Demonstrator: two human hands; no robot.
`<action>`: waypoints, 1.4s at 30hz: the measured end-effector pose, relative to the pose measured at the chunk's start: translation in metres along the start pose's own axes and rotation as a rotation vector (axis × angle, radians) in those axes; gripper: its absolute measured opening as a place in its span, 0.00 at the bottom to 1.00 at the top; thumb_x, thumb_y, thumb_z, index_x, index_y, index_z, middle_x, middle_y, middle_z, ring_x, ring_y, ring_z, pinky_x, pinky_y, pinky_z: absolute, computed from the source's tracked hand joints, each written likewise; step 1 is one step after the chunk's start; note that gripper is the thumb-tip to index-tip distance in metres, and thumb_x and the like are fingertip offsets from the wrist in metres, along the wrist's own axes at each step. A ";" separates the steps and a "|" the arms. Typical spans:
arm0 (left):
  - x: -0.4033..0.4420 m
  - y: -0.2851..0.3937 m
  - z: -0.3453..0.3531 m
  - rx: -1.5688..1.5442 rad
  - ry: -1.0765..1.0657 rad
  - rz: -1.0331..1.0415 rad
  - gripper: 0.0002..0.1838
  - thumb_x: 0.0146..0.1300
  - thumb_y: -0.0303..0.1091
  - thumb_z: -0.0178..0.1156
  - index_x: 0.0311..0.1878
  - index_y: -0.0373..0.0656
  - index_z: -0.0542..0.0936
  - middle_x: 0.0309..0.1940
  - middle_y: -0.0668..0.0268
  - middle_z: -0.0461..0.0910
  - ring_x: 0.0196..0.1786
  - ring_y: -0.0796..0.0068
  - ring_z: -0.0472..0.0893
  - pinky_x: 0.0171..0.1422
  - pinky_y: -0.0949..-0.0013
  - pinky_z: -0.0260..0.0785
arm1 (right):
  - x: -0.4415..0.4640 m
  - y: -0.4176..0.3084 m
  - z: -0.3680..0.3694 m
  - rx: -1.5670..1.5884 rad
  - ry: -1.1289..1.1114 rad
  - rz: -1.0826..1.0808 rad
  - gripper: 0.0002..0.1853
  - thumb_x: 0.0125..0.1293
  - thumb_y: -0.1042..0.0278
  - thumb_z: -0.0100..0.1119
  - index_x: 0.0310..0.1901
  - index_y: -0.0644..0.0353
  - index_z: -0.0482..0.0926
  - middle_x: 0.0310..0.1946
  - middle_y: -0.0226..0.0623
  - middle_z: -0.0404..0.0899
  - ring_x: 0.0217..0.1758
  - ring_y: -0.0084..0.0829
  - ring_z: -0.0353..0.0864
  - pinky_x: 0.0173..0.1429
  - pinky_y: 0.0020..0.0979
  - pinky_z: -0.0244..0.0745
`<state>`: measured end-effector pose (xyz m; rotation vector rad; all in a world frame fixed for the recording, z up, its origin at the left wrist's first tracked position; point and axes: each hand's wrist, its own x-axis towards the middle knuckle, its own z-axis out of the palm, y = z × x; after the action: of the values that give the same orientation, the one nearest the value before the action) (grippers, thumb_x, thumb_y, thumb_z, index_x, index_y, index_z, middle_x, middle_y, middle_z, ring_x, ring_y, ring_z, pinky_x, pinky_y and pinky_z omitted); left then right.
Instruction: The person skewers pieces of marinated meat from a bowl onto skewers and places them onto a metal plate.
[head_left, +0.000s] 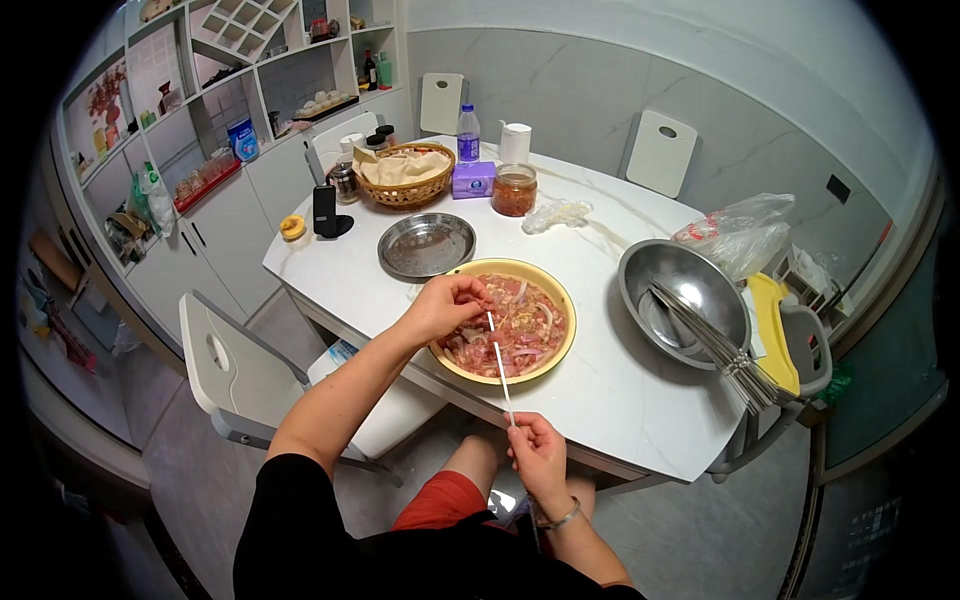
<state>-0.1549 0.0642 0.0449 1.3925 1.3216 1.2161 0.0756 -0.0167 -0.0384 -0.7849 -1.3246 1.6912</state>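
Note:
A yellow-rimmed bowl [566, 338] of raw meat pieces and sliced onion [520, 325] stands at the table's near edge. Over its left part, my left hand [452, 305] is closed in a pinch at the upper end of a thin skewer [503, 380]; meat shows at its fingertips. A small piece of meat [495, 337] is on the skewer just below. My right hand [537, 455] grips the skewer's lower end, in front of the table edge. The skewer slants across the bowl's rim.
An empty round metal tray [427, 245] lies behind the bowl. To the right, a steel bowl [640, 300] holds a bundle of metal skewers [715, 345]. Farther back are a basket [405, 190], a jar [514, 190], a tissue pack [473, 181] and plastic bags [740, 235]. A chair [235, 360] stands left.

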 end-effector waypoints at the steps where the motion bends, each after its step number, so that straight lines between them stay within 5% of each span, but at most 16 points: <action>1: -0.001 0.002 0.001 0.013 0.005 0.005 0.05 0.58 0.17 0.50 0.37 0.32 0.74 0.33 0.61 0.79 0.37 0.76 0.80 0.40 0.76 0.75 | 0.000 -0.001 0.002 0.026 -0.002 0.011 0.09 0.63 0.74 0.51 0.44 0.64 0.74 0.19 0.21 0.67 0.18 0.10 0.63 0.18 0.12 0.57; 18: 0.001 -0.005 0.010 0.007 -0.067 0.066 0.05 0.56 0.17 0.50 0.35 0.33 0.74 0.31 0.62 0.80 0.37 0.77 0.80 0.38 0.77 0.72 | 0.014 -0.008 0.006 0.082 0.020 0.014 0.08 0.64 0.73 0.49 0.43 0.64 0.74 0.17 0.25 0.68 0.14 0.12 0.61 0.17 0.14 0.56; 24: 0.010 -0.006 0.003 0.006 -0.027 0.009 0.07 0.55 0.18 0.52 0.37 0.33 0.75 0.32 0.62 0.79 0.36 0.78 0.79 0.39 0.77 0.72 | 0.013 -0.020 0.004 0.201 -0.109 0.118 0.21 0.64 0.73 0.50 0.59 0.62 0.65 0.19 0.25 0.67 0.15 0.12 0.60 0.18 0.14 0.54; 27: 0.009 0.010 0.002 0.024 -0.082 0.019 0.07 0.55 0.17 0.52 0.37 0.33 0.75 0.33 0.62 0.79 0.37 0.77 0.80 0.41 0.77 0.73 | 0.012 -0.018 0.000 0.348 -0.112 0.170 0.21 0.65 0.73 0.48 0.60 0.61 0.64 0.17 0.23 0.64 0.14 0.12 0.57 0.18 0.15 0.53; 37: 0.001 0.024 0.000 -0.026 -0.173 0.059 0.10 0.51 0.23 0.61 0.38 0.38 0.80 0.32 0.65 0.81 0.36 0.77 0.79 0.42 0.75 0.71 | 0.034 -0.022 -0.007 0.109 -0.019 0.070 0.12 0.64 0.73 0.49 0.48 0.65 0.73 0.15 0.22 0.64 0.12 0.12 0.56 0.16 0.15 0.54; 39: -0.001 0.031 -0.025 0.598 0.069 0.030 0.08 0.49 0.28 0.62 0.35 0.41 0.82 0.35 0.63 0.80 0.37 0.73 0.79 0.42 0.72 0.71 | 0.031 -0.028 -0.010 0.043 -0.011 0.059 0.12 0.64 0.73 0.49 0.48 0.65 0.73 0.15 0.22 0.64 0.12 0.12 0.57 0.16 0.14 0.53; 42: -0.006 0.013 -0.049 1.078 -0.003 0.010 0.08 0.43 0.33 0.64 0.28 0.43 0.82 0.31 0.61 0.78 0.35 0.65 0.78 0.41 0.66 0.70 | 0.026 -0.031 -0.016 -0.061 0.008 0.051 0.12 0.64 0.73 0.49 0.48 0.65 0.74 0.16 0.22 0.65 0.13 0.12 0.58 0.17 0.14 0.53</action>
<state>-0.2005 0.0545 0.0661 2.0891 2.0968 0.4416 0.0843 0.0166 -0.0118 -0.8661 -1.3666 1.6926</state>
